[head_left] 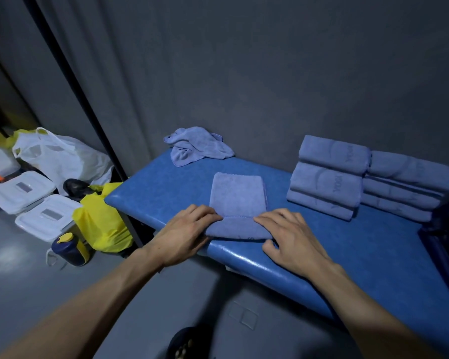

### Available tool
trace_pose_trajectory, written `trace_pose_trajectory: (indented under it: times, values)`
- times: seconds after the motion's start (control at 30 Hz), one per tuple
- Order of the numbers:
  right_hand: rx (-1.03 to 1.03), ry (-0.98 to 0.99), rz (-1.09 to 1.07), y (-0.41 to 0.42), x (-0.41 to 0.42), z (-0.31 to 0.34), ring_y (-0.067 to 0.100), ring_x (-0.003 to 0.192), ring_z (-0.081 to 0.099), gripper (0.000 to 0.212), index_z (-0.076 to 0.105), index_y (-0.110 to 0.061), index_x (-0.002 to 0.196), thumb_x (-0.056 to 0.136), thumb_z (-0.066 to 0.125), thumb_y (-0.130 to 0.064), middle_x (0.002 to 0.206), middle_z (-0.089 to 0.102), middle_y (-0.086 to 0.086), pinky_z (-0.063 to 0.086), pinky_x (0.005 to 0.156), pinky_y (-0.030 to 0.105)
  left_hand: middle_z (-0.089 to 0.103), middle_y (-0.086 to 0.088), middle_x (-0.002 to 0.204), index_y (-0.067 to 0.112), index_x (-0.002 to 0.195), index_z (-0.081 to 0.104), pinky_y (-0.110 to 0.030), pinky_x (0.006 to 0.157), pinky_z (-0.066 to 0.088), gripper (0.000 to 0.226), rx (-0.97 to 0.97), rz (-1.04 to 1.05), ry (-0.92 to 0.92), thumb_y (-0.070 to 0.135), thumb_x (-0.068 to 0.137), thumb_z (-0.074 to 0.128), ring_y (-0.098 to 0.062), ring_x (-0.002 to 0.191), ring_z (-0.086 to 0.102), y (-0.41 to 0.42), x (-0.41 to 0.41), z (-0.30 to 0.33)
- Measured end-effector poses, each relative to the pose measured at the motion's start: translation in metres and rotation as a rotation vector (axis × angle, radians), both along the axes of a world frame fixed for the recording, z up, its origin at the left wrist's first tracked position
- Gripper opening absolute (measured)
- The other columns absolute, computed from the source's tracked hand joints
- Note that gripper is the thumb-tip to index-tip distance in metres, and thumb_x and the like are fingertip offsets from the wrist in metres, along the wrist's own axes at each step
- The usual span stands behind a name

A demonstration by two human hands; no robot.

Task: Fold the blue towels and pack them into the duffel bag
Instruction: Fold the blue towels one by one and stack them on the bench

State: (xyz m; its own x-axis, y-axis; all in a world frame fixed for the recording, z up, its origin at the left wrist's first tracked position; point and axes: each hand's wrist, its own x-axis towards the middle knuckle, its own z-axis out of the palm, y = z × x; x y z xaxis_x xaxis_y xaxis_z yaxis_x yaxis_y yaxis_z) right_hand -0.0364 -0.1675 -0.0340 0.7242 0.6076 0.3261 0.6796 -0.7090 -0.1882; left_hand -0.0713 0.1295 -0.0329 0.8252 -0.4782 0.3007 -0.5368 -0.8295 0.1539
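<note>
From the head view, the left hand and right hand are pinching the near flap of the towel, their fingers curling over the flap's two corners and drawing it up over the part lying flat on the table.

The fold is sitting close to the table's near edge, so a tug toward the body is risking the towel sliding off onto the floor. The cloth is looking soft and limp; uneven pulling between the two hands is likely giving a skewed fold, and letting go early is letting the flap spring back.

A crumpled towel is waiting at the far left corner, well apart from the hands. Two stacks of folded towels are standing to the right against the wall, not blocking the fold. The dark bag is showing only partly at the right edge; whether it is open, I cannot tell. On the floor to the left, white boxes, a yellow bag and a bottle are lying out of the way.
</note>
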Motion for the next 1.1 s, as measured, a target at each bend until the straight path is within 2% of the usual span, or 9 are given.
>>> trace_pose_trajectory:
  times: [0.17,0.3,0.37,0.47,0.57,0.67,0.8,0.93,1.1]
  values:
    - [0.175,0.135,-0.048,-0.006,-0.002,0.009,0.01,0.095,0.053,0.033,0.071,-0.022,0.102,0.085,0.046,-0.035,0.092,0.066,-0.012,0.044,0.083,0.032,0.056,0.018,0.119,0.037,0.122,0.062,-0.031,0.098,0.044,0.022,-0.298,0.034,0.223,0.033,0.101,0.057,-0.013,0.11,0.053,0.0,-0.007,0.008]
    - [0.24,0.334,-0.071,-0.019,-0.008,0.025,0.008,0.081,0.053,0.03,0.062,-0.023,0.084,0.082,0.047,-0.049,0.076,0.056,-0.003,0.043,0.068,0.025,0.064,0.011,0.096,0.046,0.097,0.065,-0.038,0.089,0.05,0.006,-0.52,0.07,0.461,0.043,0.098,0.06,-0.015,0.095,0.061,-0.004,-0.016,0.016]
    - [0.27,0.375,-0.085,-0.023,-0.012,0.027,0.009,0.077,0.053,0.03,0.06,-0.021,0.081,0.084,0.052,-0.049,0.075,0.056,0.0,0.041,0.067,0.023,0.069,-0.002,0.096,0.03,0.1,0.07,-0.049,0.089,0.053,0.025,-0.605,0.097,0.546,0.052,0.096,0.058,-0.023,0.093,0.065,-0.007,-0.018,0.016]
    - [0.347,0.444,-0.143,-0.019,-0.014,0.028,0.01,0.063,0.049,0.027,0.052,-0.017,0.073,0.092,0.06,-0.034,0.065,0.055,-0.001,0.04,0.063,0.027,0.069,-0.021,0.11,0.008,0.107,0.069,-0.06,0.098,0.049,0.057,-0.693,0.158,0.635,0.062,0.092,0.057,-0.024,0.094,0.066,-0.01,-0.016,0.011]
    - [0.407,0.488,-0.247,-0.011,-0.01,0.029,0.007,0.053,0.037,0.038,0.041,-0.017,0.065,0.095,0.058,-0.033,0.053,0.042,-0.006,0.033,0.054,0.025,0.072,-0.02,0.103,0.005,0.103,0.07,-0.056,0.094,0.051,0.065,-0.804,0.26,0.7,0.066,0.083,0.06,-0.02,0.088,0.063,-0.017,-0.012,0.013]
    - [0.413,0.517,-0.351,-0.003,-0.003,0.029,0.01,0.052,0.037,0.043,0.036,-0.016,0.063,0.097,0.057,-0.034,0.053,0.038,-0.008,0.03,0.053,0.03,0.061,-0.002,0.073,0.0,0.083,0.064,-0.039,0.076,0.042,0.061,-0.866,0.35,0.715,0.061,0.078,0.063,-0.015,0.072,0.051,-0.023,-0.006,0.019]
    - [0.405,0.538,-0.435,0.002,0.004,0.027,0.012,0.052,0.041,0.039,0.042,-0.014,0.065,0.096,0.057,-0.033,0.05,0.041,-0.007,0.034,0.055,0.035,0.051,0.004,0.062,0.02,0.063,0.055,-0.034,0.071,0.037,0.036,-0.865,0.453,0.707,0.051,0.079,0.065,-0.014,0.065,0.045,-0.028,0.0,0.023]
    - [0.47,0.618,-0.433,0.003,0.003,0.031,0.017,0.065,0.062,0.027,0.064,-0.02,0.081,0.093,0.062,-0.044,0.064,0.068,0.004,0.046,0.065,0.032,0.057,0.005,0.064,0.014,0.071,0.065,-0.034,0.071,0.042,0.035,-0.87,0.488,0.689,0.049,0.074,0.068,-0.013,0.065,0.049,-0.028,0.004,0.021]
    - [0.5,0.572,-0.469,0.005,0.003,0.026,0.011,0.062,0.062,0.015,0.064,-0.025,0.083,0.089,0.068,-0.039,0.064,0.07,0.002,0.047,0.061,0.029,0.064,0.002,0.068,0.017,0.084,0.065,-0.034,0.072,0.043,0.043,-0.878,0.546,0.686,0.054,0.062,0.071,-0.013,0.064,0.052,-0.028,0.005,0.02]
